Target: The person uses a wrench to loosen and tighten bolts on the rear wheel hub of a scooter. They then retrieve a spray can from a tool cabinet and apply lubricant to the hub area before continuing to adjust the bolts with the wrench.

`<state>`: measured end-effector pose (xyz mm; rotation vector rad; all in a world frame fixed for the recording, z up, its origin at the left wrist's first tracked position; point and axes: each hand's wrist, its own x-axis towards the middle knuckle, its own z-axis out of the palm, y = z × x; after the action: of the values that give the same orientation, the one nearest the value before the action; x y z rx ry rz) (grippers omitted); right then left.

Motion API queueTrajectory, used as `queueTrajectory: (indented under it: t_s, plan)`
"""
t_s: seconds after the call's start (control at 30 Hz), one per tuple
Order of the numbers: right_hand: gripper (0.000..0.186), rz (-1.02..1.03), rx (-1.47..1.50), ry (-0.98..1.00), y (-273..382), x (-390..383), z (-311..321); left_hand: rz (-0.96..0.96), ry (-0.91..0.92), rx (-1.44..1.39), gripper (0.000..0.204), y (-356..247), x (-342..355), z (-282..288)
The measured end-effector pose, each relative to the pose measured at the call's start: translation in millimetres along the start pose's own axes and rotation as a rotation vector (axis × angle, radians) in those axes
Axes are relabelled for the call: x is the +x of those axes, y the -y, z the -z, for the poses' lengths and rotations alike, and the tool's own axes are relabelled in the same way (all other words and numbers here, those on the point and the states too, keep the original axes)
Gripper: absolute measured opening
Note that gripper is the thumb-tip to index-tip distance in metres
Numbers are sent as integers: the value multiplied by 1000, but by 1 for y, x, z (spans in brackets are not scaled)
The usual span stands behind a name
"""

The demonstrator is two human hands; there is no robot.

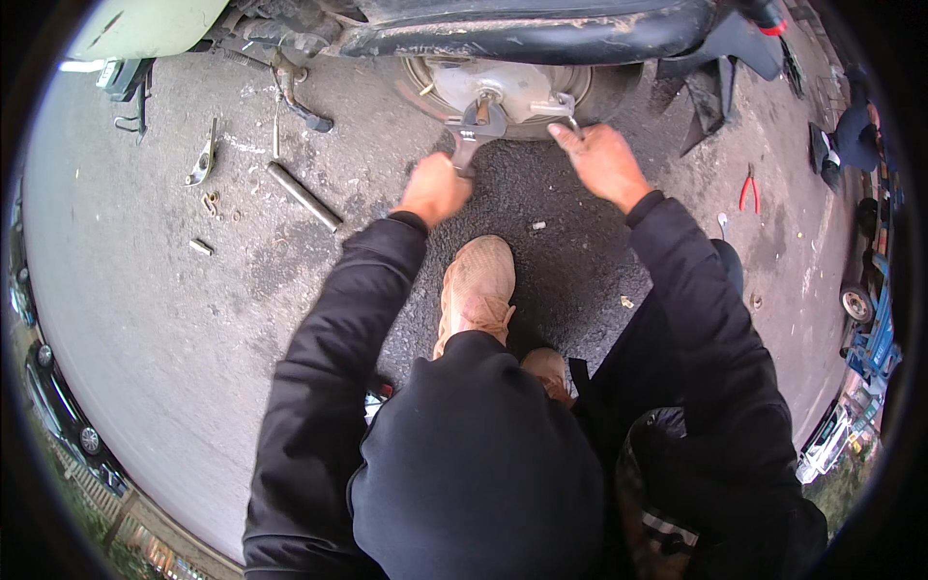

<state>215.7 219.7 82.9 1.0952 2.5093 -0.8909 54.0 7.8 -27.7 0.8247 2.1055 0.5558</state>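
My left hand [440, 188] is closed around the handle of a large adjustable wrench [468, 145]. Its jaws sit around the axle end at the centre of a wheel hub [454, 79]. On the hub's right side is a small metal arm [551, 106]. My right hand [609, 166] is beside that arm, its fingers curled and its thumb toward the wheel. A short dark metal piece shows at its fingertips, but I cannot make out what it belongs to. The wheel's tyre is partly hidden under a black muffler [527, 41].
On the pavement at left lie a metal tube [304, 196], a metal lever [204, 155], a pedal-like part [302, 97] and small hardware [210, 203]. Red-handled pliers [749, 189] lie at right. My shoe [478, 285] stands between my arms. A person [853, 135] is at far right.
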Motion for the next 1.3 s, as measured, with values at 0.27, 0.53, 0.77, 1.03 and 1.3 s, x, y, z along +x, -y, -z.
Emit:
queueTrajectory:
  t_s: [0.27, 0.53, 0.77, 1.03, 1.3]
  plan:
    - [75, 19, -108, 60, 13, -11, 27, -50, -19, 479, 22, 12, -8, 100]
    - [65, -31, -292, 70, 14, -3, 38, -124, 45, 441, 20, 12, -15, 113]
    - [70, -108, -242, 122, 15, 1, 45, -126, 92, 429, 20, 15, -14, 110]
    - [63, -33, -172, 152, 15, -1, 40, -86, 123, 258, 23, 17, -18, 104]
    - [59, -11, -298, 48, 19, -2, 39, -70, 86, 324, 24, 12, -25, 113]
